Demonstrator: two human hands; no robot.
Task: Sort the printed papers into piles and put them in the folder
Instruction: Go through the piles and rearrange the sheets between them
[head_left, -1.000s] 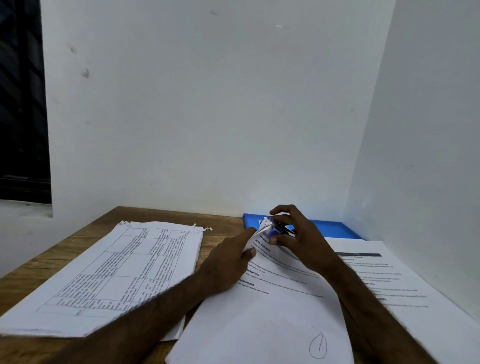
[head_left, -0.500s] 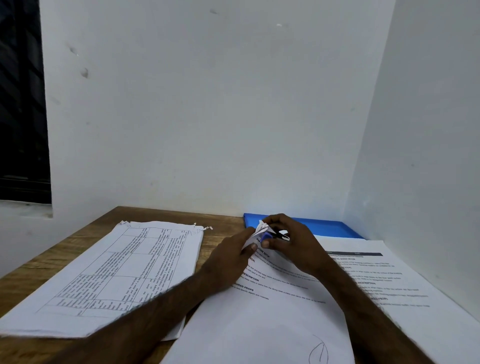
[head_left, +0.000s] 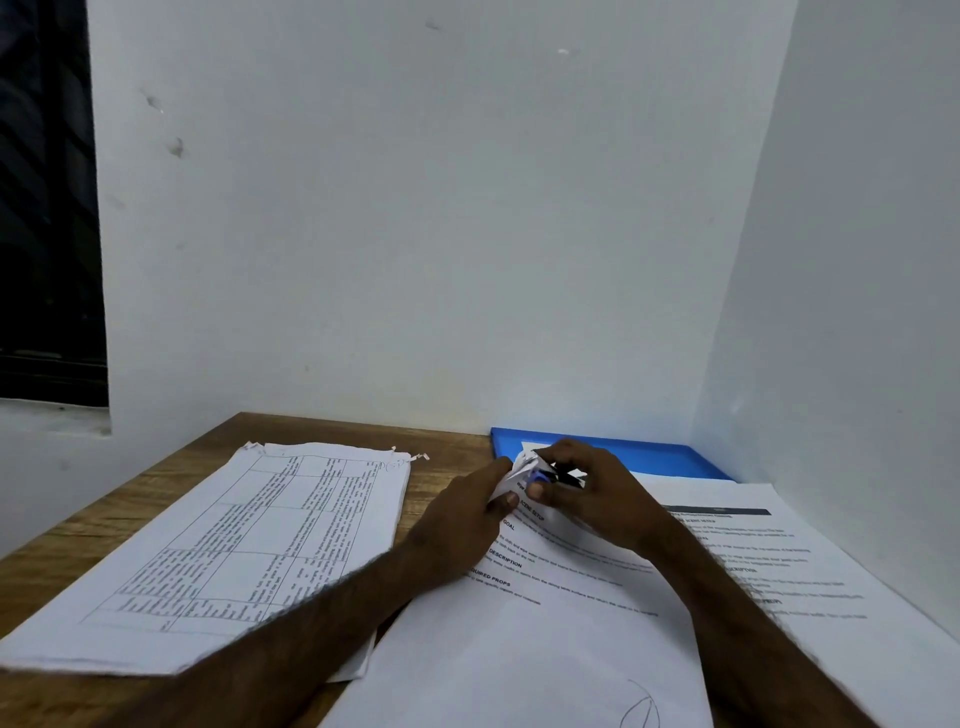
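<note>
A middle stack of printed papers (head_left: 519, 623) lies in front of me, angled on the wooden table. My left hand (head_left: 467, 512) pinches its crumpled far corner (head_left: 519, 467) between thumb and fingers. My right hand (head_left: 602, 499) curls round a small blue and black tool (head_left: 545, 475) pressed at that same corner; what kind of tool it is I cannot tell. A blue folder (head_left: 654, 454) lies flat at the back against the wall, just behind both hands. A pile of table-printed sheets (head_left: 249, 545) sits to the left, and another text pile (head_left: 789, 566) to the right.
White walls close in the table at the back and on the right. Bare wooden table top (head_left: 104, 519) shows at the left and between the left pile and the folder. A dark window (head_left: 47, 208) is at the far left.
Both hands stay at the stack's far corner. The right hand's fingers have curled lower over the tool, and the paper corner is bunched up more between the hands.
</note>
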